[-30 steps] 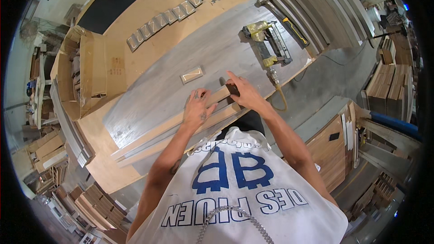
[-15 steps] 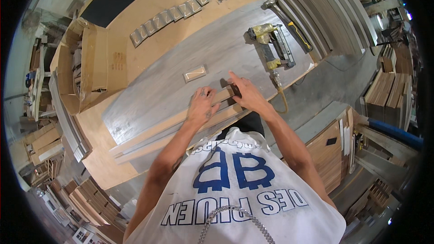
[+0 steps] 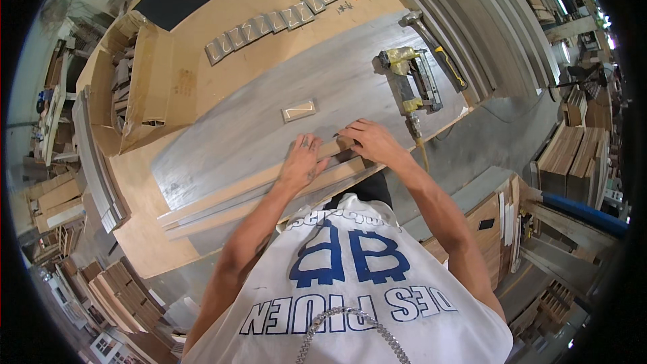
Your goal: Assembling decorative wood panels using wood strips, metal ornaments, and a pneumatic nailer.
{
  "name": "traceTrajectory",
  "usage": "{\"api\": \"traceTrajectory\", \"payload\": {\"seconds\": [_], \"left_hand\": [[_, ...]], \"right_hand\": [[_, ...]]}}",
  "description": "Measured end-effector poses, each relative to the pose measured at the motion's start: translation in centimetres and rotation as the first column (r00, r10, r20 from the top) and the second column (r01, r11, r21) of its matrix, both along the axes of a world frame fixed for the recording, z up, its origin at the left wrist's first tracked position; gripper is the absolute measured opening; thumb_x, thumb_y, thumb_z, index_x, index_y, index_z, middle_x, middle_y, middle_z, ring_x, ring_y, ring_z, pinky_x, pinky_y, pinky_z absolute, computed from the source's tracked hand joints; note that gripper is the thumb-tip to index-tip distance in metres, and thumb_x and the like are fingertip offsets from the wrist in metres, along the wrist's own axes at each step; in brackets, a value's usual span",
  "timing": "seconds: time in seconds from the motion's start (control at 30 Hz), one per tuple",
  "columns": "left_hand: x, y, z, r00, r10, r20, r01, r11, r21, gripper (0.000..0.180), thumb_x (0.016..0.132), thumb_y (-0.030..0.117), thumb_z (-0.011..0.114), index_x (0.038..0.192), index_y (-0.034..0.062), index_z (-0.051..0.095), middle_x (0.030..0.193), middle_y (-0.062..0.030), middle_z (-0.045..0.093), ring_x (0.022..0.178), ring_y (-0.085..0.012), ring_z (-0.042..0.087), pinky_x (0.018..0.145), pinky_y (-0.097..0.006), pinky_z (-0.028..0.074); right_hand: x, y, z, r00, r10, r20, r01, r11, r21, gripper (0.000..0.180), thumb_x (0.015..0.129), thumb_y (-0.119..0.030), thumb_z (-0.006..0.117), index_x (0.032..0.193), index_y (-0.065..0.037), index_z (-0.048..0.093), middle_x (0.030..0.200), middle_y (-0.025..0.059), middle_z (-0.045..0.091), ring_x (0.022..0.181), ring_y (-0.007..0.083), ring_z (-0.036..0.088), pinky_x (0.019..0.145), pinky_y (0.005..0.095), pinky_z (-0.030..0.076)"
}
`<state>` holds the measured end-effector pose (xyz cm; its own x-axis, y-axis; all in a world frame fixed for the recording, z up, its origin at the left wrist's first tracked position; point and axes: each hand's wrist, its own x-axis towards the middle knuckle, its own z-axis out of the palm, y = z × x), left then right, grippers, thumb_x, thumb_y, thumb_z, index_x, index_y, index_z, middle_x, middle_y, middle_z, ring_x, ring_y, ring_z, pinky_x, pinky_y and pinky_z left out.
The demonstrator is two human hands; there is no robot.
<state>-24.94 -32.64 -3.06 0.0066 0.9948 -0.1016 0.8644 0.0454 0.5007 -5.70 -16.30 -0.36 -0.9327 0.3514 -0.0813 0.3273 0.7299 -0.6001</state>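
Observation:
Long, narrow wooden strips (image 3: 237, 191), tan on top with grey edges, lie lengthwise along the near side of the worktable. My left hand (image 3: 303, 164) is on the far strip, fingers over its far side and thumb toward its near side. At that strip's right end, my right hand (image 3: 371, 141) has its bent fingers closed about the wood; a small dark spot by its fingertips is too small to make out. Just beyond my hands a small rectangular block (image 3: 298, 110) with a tan centre and grey border lies on a grey wood-grain panel (image 3: 249, 118).
A nail gun (image 3: 412, 79) with an air hose and a hammer (image 3: 435, 47) lie on the right. Several small grey-edged pieces (image 3: 269, 23) form a row at the back. An open cardboard box (image 3: 158, 87) stands left. Long boards (image 3: 482, 23) are stacked at far right.
My right hand's raised, spread fingers have come down and bent onto the strip's end. My left hand stays on the strip. The view has shifted slightly.

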Motion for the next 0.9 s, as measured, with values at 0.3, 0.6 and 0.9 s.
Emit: {"api": "traceTrajectory", "payload": {"seconds": [0.3,0.6,0.9], "left_hand": [[0.1,0.0,-0.1,0.998,0.017,0.055,-0.018,1.000,0.016,0.055,0.090,0.031,0.066,0.129,-0.0042,0.054,0.125,-0.0195,0.053,0.122,-0.0368,0.046,0.106,-0.045,0.040],[3.5,2.0,0.7,0.994,0.081,0.070,-0.089,0.990,0.109,0.071,0.086,0.028,0.072,0.143,-0.0039,0.042,0.133,-0.0230,0.054,0.126,-0.0398,0.047,0.107,-0.048,0.040],[4.9,3.8,-0.1,0.977,0.091,0.192,-0.096,0.995,0.017,0.078,0.071,-0.003,0.064,0.145,-0.0014,0.039,0.134,-0.0221,0.056,0.123,-0.0410,0.050,0.104,-0.047,0.044]], "right_hand": [[-0.1,-0.6,0.4,0.999,0.001,0.045,-0.003,0.998,0.061,0.053,0.076,-0.006,0.072,0.128,-0.010,0.060,0.116,0.0100,0.065,0.116,0.0316,0.058,0.097,0.0436,0.050],[1.8,-4.8,-3.5,0.790,-0.613,-0.013,0.514,0.673,-0.532,0.074,0.083,-0.010,0.067,0.151,-0.003,0.037,0.134,0.0240,0.061,0.122,0.0382,0.061,0.105,0.0412,0.047],[0.4,-5.2,-3.4,0.743,-0.667,0.055,0.533,0.540,-0.651,0.070,0.090,0.000,0.060,0.154,0.000,0.031,0.141,0.0252,0.055,0.121,0.0282,0.062,0.099,0.0349,0.051]]}}
